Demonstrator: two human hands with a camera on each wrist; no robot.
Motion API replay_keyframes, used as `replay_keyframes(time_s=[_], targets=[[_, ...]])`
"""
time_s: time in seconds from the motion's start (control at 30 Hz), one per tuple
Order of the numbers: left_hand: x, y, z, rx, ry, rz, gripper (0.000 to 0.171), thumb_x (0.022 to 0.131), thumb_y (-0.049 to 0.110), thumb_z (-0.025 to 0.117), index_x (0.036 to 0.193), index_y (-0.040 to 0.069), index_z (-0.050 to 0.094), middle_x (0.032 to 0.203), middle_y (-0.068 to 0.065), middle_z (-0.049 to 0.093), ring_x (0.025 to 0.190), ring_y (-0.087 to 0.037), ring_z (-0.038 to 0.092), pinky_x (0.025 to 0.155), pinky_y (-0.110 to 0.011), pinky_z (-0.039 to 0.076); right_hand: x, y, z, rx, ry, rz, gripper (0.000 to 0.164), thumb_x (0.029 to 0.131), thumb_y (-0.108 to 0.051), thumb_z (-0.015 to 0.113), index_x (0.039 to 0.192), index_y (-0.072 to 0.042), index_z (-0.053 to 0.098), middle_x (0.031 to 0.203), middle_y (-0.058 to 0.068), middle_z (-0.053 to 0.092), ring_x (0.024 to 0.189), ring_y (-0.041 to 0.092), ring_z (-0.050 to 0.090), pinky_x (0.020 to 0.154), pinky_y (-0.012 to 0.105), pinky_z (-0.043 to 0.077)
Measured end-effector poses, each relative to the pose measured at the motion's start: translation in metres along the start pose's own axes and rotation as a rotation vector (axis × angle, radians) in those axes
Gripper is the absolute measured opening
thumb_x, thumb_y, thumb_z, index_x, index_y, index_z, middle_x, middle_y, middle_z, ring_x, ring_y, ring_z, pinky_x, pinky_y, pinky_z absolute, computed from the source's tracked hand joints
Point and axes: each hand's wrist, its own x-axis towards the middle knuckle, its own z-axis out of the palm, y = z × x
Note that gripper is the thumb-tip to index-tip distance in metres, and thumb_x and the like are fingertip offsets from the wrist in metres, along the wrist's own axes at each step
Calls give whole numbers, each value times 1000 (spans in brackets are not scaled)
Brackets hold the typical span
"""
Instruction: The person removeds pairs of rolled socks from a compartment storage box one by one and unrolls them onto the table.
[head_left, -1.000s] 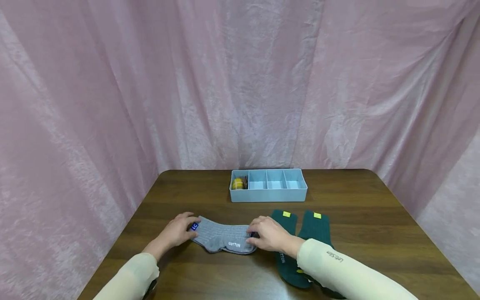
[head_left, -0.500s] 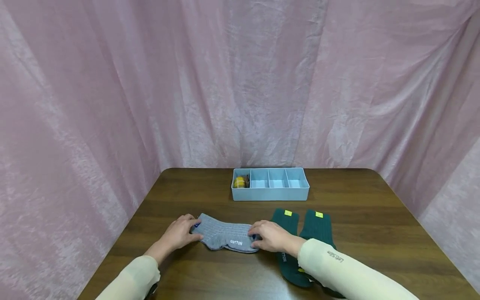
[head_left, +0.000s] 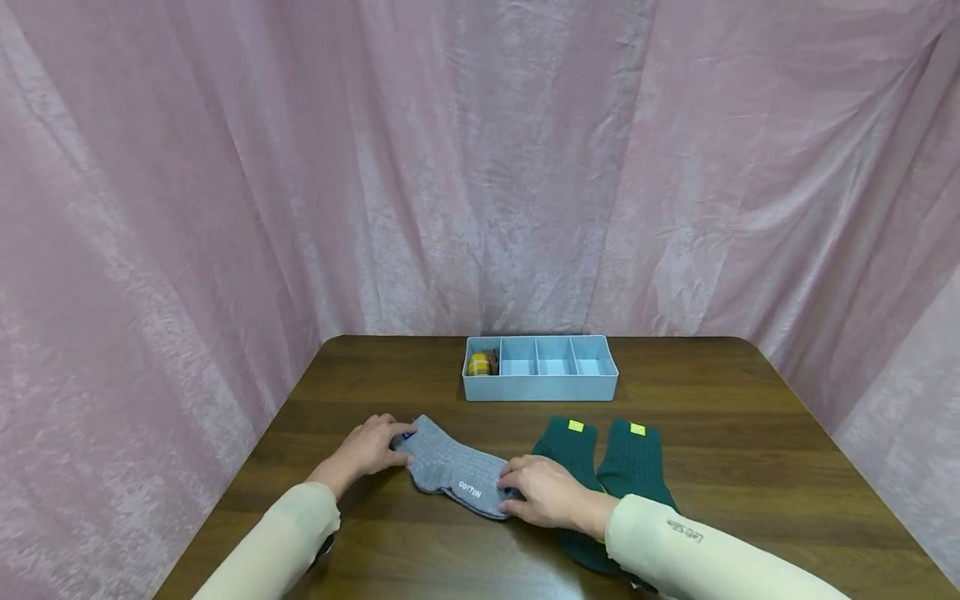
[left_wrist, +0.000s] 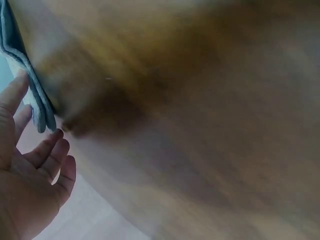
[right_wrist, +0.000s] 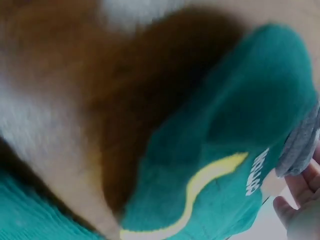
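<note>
A pair of grey ribbed socks, one on top of the other with "COTTON" lettering, lies slanted between the two hands. My left hand pinches their far left end, beside a blue label; in the left wrist view the layered sock edges stand by the left hand's fingers. At the other end my right hand grips the socks between thumb and fingers. Under the right forearm lie two dark green socks with yellow labels, partly covered by the hand and sleeve.
A light blue box with several compartments stands at the back of the wooden table. Its leftmost compartment holds a yellow checked bundle. Behind the table hangs a pink curtain.
The grey socks have turned: the left end has moved away and to the right with the left hand, while the right end has come nearer with the right hand. The box stays put.
</note>
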Motion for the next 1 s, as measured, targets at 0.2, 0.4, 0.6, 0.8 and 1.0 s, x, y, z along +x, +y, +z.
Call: replay_keyframes(time_s=[0.2,0.4,0.6,0.8,1.0], targets=[[17,10,-1,-2,6,49,51,84,31,80,132,19,66,120,-11,59,115,-32,52,97,-54,41,-8,-17,2,-65,69,-25,27,90,-37,72,101,-14,78,100,-4,67,93,13,63,88,34,49],[37,22,6,20,2,43,53,87,33,78,136,20,63,130,-15,56,122,-34,49,100,-54,39,-14,-36,6,-60,141,3,23,87,-40,74,87,-17,78,85,-10,64,78,4,60,76,30,50],[43,31,9,7,17,34,55,87,34,77,137,18,61,131,-13,55,124,-33,49,102,-52,39,-14,-43,3,126,119,64,21,90,-36,72,93,-17,78,89,-11,67,84,2,62,75,29,51],[33,34,5,-75,52,61,57,86,37,78,134,12,63,132,-11,55,125,-32,49,103,-54,38,-12,-35,1,208,87,95,35,93,-29,71,120,-8,71,121,2,67,114,17,61,93,36,50],[26,39,10,-76,-47,92,69,84,46,78,139,10,58,146,-14,47,135,-34,42,108,-56,33,-16,-35,3,119,2,79,42,94,-33,69,125,-6,68,130,7,63,121,22,58,99,39,47]])
